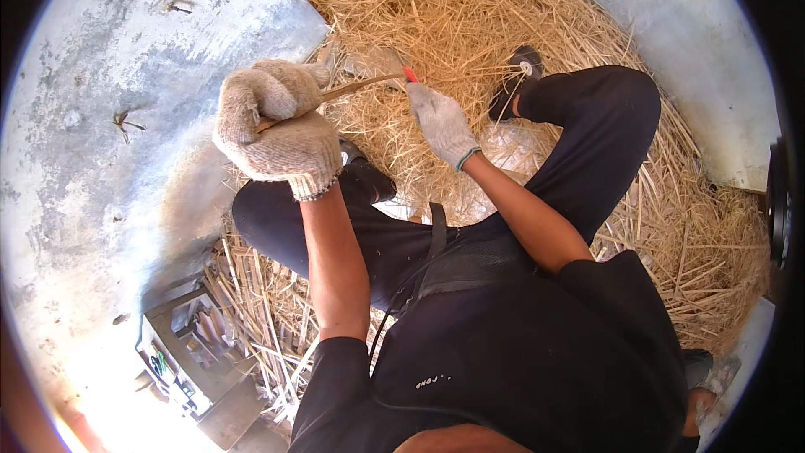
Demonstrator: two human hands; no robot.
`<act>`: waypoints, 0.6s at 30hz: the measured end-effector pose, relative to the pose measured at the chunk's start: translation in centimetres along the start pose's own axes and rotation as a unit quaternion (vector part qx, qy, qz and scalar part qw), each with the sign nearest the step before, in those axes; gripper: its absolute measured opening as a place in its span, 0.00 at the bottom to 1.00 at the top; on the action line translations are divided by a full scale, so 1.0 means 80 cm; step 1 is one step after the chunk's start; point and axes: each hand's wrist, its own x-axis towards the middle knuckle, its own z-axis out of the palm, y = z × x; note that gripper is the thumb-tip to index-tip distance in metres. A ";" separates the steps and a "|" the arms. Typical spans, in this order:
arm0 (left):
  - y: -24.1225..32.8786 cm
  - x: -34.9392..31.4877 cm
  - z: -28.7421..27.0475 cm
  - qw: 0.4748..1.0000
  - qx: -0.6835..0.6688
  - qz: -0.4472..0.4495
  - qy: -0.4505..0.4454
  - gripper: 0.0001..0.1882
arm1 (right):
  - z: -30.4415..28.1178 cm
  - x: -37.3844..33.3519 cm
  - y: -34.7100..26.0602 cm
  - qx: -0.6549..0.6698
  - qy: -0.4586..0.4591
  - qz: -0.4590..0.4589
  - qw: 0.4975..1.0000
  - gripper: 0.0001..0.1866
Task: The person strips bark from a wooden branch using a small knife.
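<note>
Both of my hands wear pale knitted work gloves. My left hand (pixel 281 122) is a closed fist around a thin brown strip (pixel 360 85), which looks like split bamboo or cane. From the fist the strip slants up to the right, towards my right hand (pixel 440 124). That hand is closed, and a small red piece (pixel 410 75) sticks out past its fingertips where the strip ends. The glove hides the rest of the red piece, so its kind cannot be told. Beneath the hands lies a thick heap of straw-coloured shavings (pixel 453 8).
A worn, whitish-blue wall (pixel 109 42) rises on the left, another pale wall (pixel 679 25) on the right. My bent legs in black trousers (pixel 599 117) frame the work. Loose split strips (pixel 251 310) lie at lower left beside a wooden shelf (pixel 189 361) holding small items.
</note>
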 end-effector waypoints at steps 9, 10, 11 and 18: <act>0.009 -0.008 0.030 0.997 -0.030 -0.051 -0.048 0.18 | 0.002 0.015 0.090 -0.074 -0.092 0.174 0.978 0.39; 0.009 -0.010 0.036 0.999 -0.008 -0.037 -0.025 0.19 | -0.005 0.024 0.099 -0.085 -0.100 0.197 0.972 0.39; 0.011 -0.012 0.032 0.998 -0.017 -0.058 -0.032 0.20 | -0.004 0.026 0.091 -0.047 -0.057 0.149 0.986 0.38; 0.015 -0.007 0.024 0.992 0.055 -0.103 0.053 0.16 | 0.007 0.007 0.020 0.012 0.045 -0.075 0.996 0.26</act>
